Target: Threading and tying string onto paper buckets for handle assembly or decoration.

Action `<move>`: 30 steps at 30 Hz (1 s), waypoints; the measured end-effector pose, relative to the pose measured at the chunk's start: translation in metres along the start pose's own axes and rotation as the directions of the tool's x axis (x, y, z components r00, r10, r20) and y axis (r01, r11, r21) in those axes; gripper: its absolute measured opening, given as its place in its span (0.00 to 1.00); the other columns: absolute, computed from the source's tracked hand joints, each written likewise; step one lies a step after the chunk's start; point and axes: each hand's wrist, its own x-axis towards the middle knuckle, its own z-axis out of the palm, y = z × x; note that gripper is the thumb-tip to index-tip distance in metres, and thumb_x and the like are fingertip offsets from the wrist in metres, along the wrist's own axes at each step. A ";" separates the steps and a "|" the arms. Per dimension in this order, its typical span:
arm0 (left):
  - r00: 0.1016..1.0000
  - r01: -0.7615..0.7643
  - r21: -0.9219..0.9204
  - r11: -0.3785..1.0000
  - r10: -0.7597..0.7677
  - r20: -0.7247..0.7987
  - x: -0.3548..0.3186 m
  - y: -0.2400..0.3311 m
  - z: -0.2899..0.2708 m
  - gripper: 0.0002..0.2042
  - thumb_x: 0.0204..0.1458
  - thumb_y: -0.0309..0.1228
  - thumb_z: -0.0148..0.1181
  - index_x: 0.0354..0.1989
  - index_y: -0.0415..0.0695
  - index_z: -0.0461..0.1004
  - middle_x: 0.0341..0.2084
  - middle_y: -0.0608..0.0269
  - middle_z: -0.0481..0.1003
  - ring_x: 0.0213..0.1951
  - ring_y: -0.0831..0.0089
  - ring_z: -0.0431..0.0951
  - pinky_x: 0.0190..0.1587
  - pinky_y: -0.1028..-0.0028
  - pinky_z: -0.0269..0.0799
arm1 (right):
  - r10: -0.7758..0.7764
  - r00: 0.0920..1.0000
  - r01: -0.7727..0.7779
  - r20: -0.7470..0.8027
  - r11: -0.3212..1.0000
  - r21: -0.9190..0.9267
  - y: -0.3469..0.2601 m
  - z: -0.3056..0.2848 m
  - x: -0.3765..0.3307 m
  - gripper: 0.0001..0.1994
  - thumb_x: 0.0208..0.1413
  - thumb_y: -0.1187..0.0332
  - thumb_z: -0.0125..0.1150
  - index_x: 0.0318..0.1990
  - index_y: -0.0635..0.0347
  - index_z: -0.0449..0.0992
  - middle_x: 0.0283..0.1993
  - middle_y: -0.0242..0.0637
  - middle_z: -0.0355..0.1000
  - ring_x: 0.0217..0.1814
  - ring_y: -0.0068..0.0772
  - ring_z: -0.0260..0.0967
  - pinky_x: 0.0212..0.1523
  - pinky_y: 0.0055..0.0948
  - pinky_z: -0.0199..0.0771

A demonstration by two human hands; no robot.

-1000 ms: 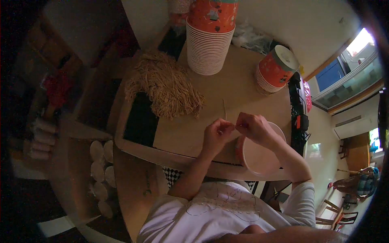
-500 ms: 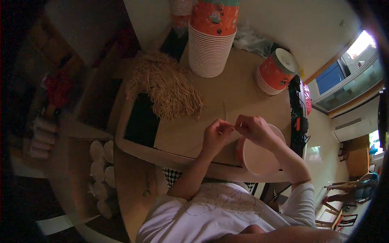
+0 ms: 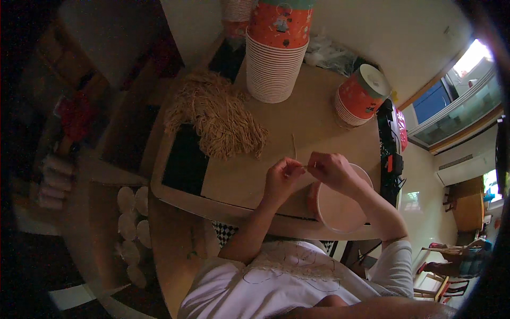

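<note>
My left hand [image 3: 283, 177] and my right hand [image 3: 333, 170] are close together over the table, both with fingers pinched. Between them runs a thin tan string [image 3: 295, 146], its free end sticking up beyond my fingers onto the tabletop. Whether it is knotted there is too small to tell. Below my right wrist stands an open round paper bucket [image 3: 342, 210], white inside with an orange outer wall. A big tangled heap of the same tan strings [image 3: 218, 117] lies to the left, away from both hands.
A tall stack of orange paper buckets [image 3: 276, 64] rises at the back, with a shorter upside-down stack [image 3: 361, 95] to its right. Clear plastic bags [image 3: 332, 56] lie between them. Black gear [image 3: 392, 154] lines the right edge. Boxed white rolls [image 3: 127, 226] sit lower left.
My hands keep almost the same pinch and place, with only slight finger movement. Far off at the right, a person has shifted.
</note>
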 end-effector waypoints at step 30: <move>0.891 -0.394 0.523 0.756 0.454 0.015 0.006 -0.005 0.021 0.01 0.52 0.24 0.48 0.32 0.43 0.67 0.27 0.56 0.69 0.30 0.55 0.72 0.30 0.65 0.68 | -0.257 0.955 0.238 -0.149 0.962 -0.131 0.009 0.011 0.002 0.02 0.38 0.76 0.52 0.21 0.62 0.66 0.20 0.42 0.63 0.26 0.46 0.64 0.26 0.35 0.64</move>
